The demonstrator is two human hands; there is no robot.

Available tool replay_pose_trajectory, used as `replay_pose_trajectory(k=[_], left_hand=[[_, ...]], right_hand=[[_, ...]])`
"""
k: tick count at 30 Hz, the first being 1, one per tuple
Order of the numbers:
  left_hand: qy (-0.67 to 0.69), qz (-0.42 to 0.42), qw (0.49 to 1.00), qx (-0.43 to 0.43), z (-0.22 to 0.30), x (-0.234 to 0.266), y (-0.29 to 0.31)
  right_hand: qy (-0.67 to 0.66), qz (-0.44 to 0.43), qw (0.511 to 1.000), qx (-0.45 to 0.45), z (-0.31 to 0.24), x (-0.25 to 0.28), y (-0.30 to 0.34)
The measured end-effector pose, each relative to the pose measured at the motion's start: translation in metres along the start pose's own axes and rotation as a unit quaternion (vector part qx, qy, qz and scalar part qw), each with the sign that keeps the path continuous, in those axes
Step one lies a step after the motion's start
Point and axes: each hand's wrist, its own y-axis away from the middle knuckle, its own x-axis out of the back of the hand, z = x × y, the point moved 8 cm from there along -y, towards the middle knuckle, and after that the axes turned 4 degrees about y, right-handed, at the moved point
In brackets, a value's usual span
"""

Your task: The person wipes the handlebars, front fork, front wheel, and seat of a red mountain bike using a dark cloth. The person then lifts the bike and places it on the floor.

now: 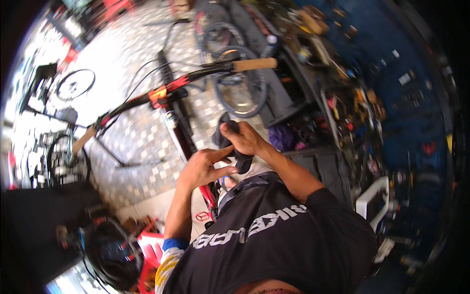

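Note:
A dark grey cloth [223,136] is bunched up in front of my body, one end sticking out above my hands and a darker end [243,164] hanging below. My right hand [246,140] is closed around it, thumb on top. From the other side my left hand [199,168] reaches to the cloth, fingers and thumb bent about its lower part; its fingertips are partly hidden. Just beyond stands a bicycle with a red frame [209,198] and a dark handlebar [188,77] with tan grips. Neither hand touches the bicycle.
Loose wheels [241,100] lean by a dark bench [279,105] at the far right. Cluttered tools and parts line the blue wall [406,93]. Another bicycle wheel [74,84] shows at the left. A red plastic chair [151,247] and dark tyres [110,250] sit at the near left.

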Motion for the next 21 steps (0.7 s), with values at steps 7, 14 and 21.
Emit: replay_pose_trajectory(k=[7, 14, 21], left_hand=[[0.048, 0.210, 0.976, 0.003, -0.026, 0.105, 0.025], [-0.359, 0.326, 0.857, 0.174, -0.042, 0.270, 0.113], [-0.480, 0.214, 0.753, 0.397, -0.143, 0.381, 0.193]], right_hand=[[0.276, 0.345, 0.896, -0.047, -0.033, 0.226, 0.079], [0.697, 0.219, 0.611, -0.305, 0.016, 0.349, 0.117], [0.519, 0.166, 0.819, 0.178, -0.073, 0.209, -0.039]])
